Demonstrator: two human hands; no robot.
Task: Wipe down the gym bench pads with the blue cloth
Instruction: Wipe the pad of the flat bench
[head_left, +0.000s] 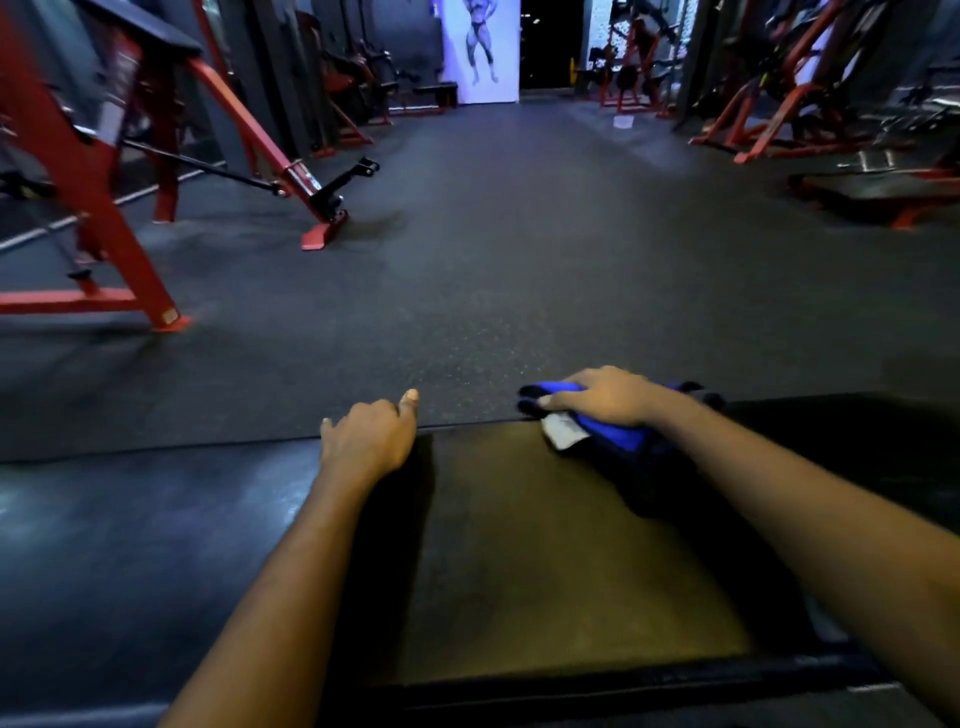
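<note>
A dark bench pad (530, 545) fills the lower middle of the head view, with its far edge running across below my hands. My right hand (605, 397) presses a bunched blue cloth (615, 428) with a white tag onto the pad's far edge, right of centre. My left hand (371, 434) rests at the far left corner of the pad, fingers loosely curled, thumb out, with nothing in it.
Dark rubber gym floor (493, 249) stretches ahead. A red machine frame (104, 208) stands at the left, with its foot (324, 234) on the floor. More red equipment (810, 119) lines the right side. A poster panel (480, 52) stands at the back.
</note>
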